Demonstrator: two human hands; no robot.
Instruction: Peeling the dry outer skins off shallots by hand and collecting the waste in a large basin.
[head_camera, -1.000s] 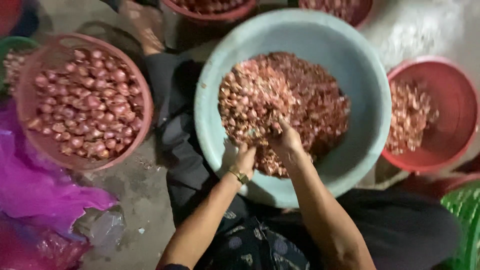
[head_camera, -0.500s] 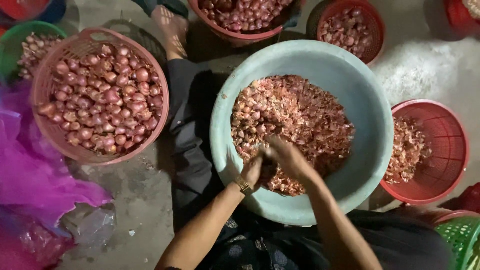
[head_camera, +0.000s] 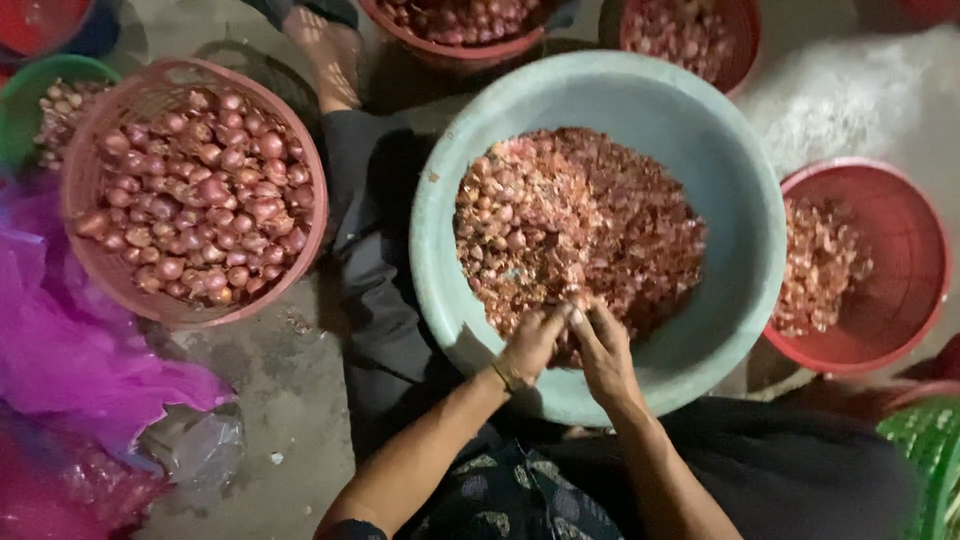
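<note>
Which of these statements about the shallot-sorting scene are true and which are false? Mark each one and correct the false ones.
1. Both hands, left hand and right hand, meet over the pale green basin. True.
2. The basin is empty. False: it holds a heap of shallots and skins.
3. A pink basket of whole shallots sits on the person's left. True.
4. The red basket on the right is piled to the brim. False: it holds only a thin layer.

Shallots (head_camera: 570, 220) in basin (head_camera: 740, 190), basket (head_camera: 190, 300) left, bowl (head_camera: 920, 260) right
</note>
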